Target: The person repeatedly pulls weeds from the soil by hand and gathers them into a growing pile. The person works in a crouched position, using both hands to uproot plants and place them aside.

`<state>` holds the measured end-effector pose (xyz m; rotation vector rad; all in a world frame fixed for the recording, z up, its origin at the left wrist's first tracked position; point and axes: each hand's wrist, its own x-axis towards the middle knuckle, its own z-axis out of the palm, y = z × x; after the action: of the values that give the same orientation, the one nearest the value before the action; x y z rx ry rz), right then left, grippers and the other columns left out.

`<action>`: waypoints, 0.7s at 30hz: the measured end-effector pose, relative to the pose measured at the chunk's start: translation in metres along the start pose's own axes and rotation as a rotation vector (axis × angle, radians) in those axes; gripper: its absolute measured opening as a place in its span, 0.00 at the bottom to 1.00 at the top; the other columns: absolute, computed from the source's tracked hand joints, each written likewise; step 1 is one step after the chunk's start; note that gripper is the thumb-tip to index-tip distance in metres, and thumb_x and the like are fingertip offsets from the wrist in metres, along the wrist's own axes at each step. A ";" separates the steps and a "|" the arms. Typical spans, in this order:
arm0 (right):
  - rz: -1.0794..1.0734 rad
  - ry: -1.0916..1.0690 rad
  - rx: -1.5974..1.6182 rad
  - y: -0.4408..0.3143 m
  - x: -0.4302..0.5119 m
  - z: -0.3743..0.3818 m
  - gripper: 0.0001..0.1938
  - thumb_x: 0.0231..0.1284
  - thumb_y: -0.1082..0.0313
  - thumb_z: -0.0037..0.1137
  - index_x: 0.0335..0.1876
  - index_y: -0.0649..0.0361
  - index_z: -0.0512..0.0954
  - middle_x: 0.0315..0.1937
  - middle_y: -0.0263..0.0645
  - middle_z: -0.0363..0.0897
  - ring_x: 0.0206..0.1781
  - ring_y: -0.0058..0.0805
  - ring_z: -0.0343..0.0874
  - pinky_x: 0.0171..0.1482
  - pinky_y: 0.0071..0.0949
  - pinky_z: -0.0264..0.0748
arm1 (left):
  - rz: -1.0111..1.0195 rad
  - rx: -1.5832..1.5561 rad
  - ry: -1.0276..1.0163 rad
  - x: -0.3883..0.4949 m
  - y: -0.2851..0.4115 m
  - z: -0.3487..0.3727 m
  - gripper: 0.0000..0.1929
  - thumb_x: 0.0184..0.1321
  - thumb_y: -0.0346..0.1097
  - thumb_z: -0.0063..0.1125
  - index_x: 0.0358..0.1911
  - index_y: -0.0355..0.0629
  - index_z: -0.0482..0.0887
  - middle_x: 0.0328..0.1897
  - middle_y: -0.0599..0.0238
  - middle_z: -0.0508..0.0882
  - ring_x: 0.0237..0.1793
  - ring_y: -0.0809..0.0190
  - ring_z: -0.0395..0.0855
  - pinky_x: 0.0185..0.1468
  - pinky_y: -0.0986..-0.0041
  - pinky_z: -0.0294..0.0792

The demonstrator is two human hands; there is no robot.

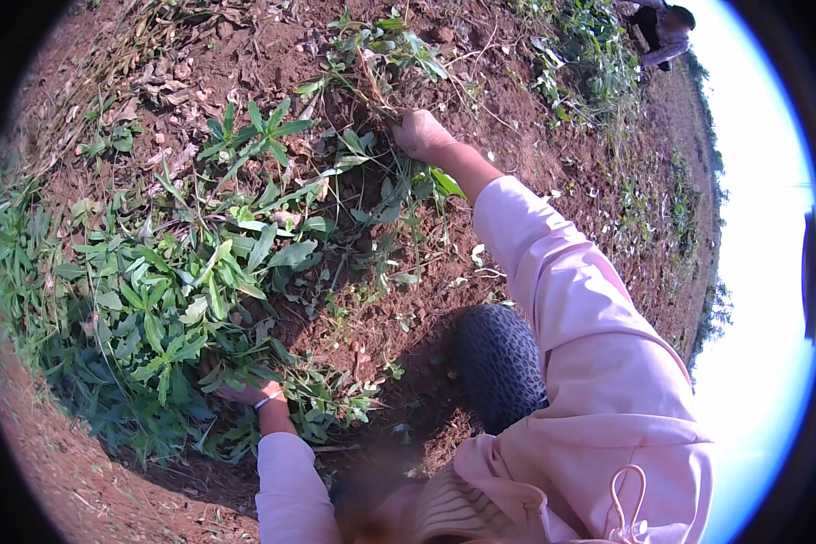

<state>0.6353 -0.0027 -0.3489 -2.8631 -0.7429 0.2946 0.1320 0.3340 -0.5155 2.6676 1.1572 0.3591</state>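
Observation:
Near the top middle, my right hand is closed around thin stems of a leafy weed, whose leaves and dry stalks spread above and left of the fist. At the lower left, my left hand, with a light band at the wrist, reaches into a large mass of green leafy weeds. Leaves cover its fingers, so its grip cannot be made out. Between the hands, a serrated-leaf plant stands in the reddish soil among scattered leaves.
My knee in patterned dark cloth is bent beside the soil. Dry stalks and leaf litter cover the upper left. More weeds grow at the upper right, where another person is some distance off.

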 end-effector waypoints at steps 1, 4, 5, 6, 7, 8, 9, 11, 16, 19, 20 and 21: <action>-0.034 -0.197 0.239 -0.028 -0.018 -0.007 0.13 0.65 0.64 0.54 0.47 0.66 0.79 0.32 0.57 0.84 0.40 0.55 0.86 0.45 0.49 0.83 | -0.061 -0.121 -0.007 -0.002 -0.002 0.002 0.24 0.78 0.42 0.48 0.70 0.35 0.73 0.74 0.52 0.74 0.69 0.50 0.75 0.73 0.53 0.69; -0.387 -0.482 0.426 -0.110 -0.063 -0.018 0.16 0.64 0.67 0.57 0.55 0.66 0.77 0.34 0.58 0.84 0.43 0.56 0.86 0.49 0.48 0.83 | -0.220 -0.545 -0.020 -0.007 -0.008 0.006 0.23 0.78 0.41 0.47 0.70 0.35 0.71 0.73 0.53 0.74 0.68 0.51 0.76 0.71 0.55 0.74; -0.499 -0.548 0.489 -0.121 -0.059 -0.022 0.21 0.64 0.66 0.58 0.61 0.65 0.76 0.34 0.59 0.84 0.43 0.57 0.86 0.50 0.48 0.83 | -0.208 -0.540 -0.013 -0.007 -0.009 0.007 0.24 0.78 0.41 0.48 0.70 0.35 0.71 0.73 0.53 0.74 0.68 0.51 0.77 0.70 0.55 0.74; -0.391 -0.428 0.368 -0.125 -0.047 -0.023 0.21 0.64 0.67 0.58 0.62 0.64 0.75 0.37 0.58 0.84 0.45 0.57 0.86 0.52 0.48 0.83 | -0.200 -0.535 -0.003 -0.008 -0.009 0.007 0.24 0.78 0.41 0.48 0.70 0.35 0.71 0.73 0.53 0.75 0.68 0.51 0.77 0.70 0.55 0.75; -0.325 -0.351 0.271 -0.121 -0.026 -0.024 0.22 0.64 0.68 0.57 0.63 0.64 0.74 0.41 0.57 0.84 0.47 0.56 0.85 0.53 0.48 0.83 | -0.190 -0.531 0.006 -0.006 -0.009 0.007 0.24 0.78 0.41 0.48 0.70 0.35 0.70 0.73 0.53 0.75 0.67 0.51 0.77 0.70 0.55 0.75; -0.303 -0.177 0.208 -0.108 0.004 -0.023 0.21 0.64 0.68 0.57 0.62 0.62 0.75 0.46 0.56 0.83 0.52 0.55 0.84 0.56 0.47 0.82 | -0.181 -0.529 0.015 -0.005 -0.008 0.007 0.24 0.78 0.41 0.48 0.70 0.35 0.70 0.72 0.53 0.75 0.67 0.51 0.78 0.69 0.55 0.76; -0.293 0.025 0.169 -0.089 0.036 -0.021 0.21 0.64 0.68 0.57 0.62 0.61 0.75 0.52 0.54 0.81 0.57 0.53 0.82 0.59 0.47 0.80 | -0.118 -0.395 0.022 -0.003 -0.007 0.006 0.24 0.78 0.41 0.48 0.70 0.35 0.70 0.72 0.52 0.75 0.67 0.51 0.78 0.69 0.55 0.76; -0.127 0.138 -0.129 -0.042 0.097 -0.019 0.27 0.65 0.67 0.59 0.71 0.53 0.72 0.70 0.50 0.71 0.75 0.56 0.67 0.72 0.52 0.71 | -0.038 -0.196 0.048 0.000 -0.003 0.004 0.24 0.78 0.41 0.49 0.70 0.35 0.70 0.72 0.52 0.76 0.66 0.51 0.79 0.68 0.55 0.77; 0.668 0.019 0.070 0.020 0.156 -0.006 0.67 0.53 0.44 0.76 0.86 0.52 0.32 0.83 0.62 0.46 0.83 0.65 0.50 0.75 0.54 0.68 | -0.084 -0.249 0.040 0.002 0.005 -0.003 0.24 0.77 0.41 0.49 0.70 0.34 0.69 0.72 0.51 0.76 0.66 0.50 0.79 0.68 0.54 0.77; 0.839 0.012 0.163 0.044 0.166 -0.004 0.57 0.55 0.39 0.71 0.85 0.57 0.51 0.77 0.56 0.66 0.73 0.53 0.74 0.71 0.43 0.76 | -0.097 -0.256 0.041 0.001 0.007 -0.005 0.24 0.77 0.40 0.49 0.70 0.34 0.69 0.71 0.51 0.76 0.66 0.49 0.79 0.69 0.53 0.77; 0.680 -0.113 -0.049 0.057 0.171 -0.007 0.43 0.59 0.40 0.64 0.74 0.61 0.66 0.67 0.55 0.76 0.66 0.50 0.80 0.67 0.40 0.78 | -0.102 -0.258 0.040 0.000 0.007 -0.006 0.24 0.77 0.40 0.49 0.70 0.34 0.69 0.71 0.50 0.76 0.66 0.49 0.79 0.69 0.53 0.77; 0.498 -0.182 -0.244 0.068 0.175 -0.009 0.34 0.63 0.41 0.56 0.63 0.65 0.81 0.57 0.54 0.85 0.58 0.48 0.86 0.64 0.38 0.80 | -0.103 -0.262 0.041 0.000 0.007 -0.007 0.24 0.77 0.40 0.49 0.70 0.34 0.69 0.71 0.50 0.76 0.66 0.49 0.79 0.69 0.53 0.77</action>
<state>0.8186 0.0247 -0.3800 -3.2539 -0.0736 0.5676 0.1347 0.3299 -0.5073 2.3765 1.1656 0.5114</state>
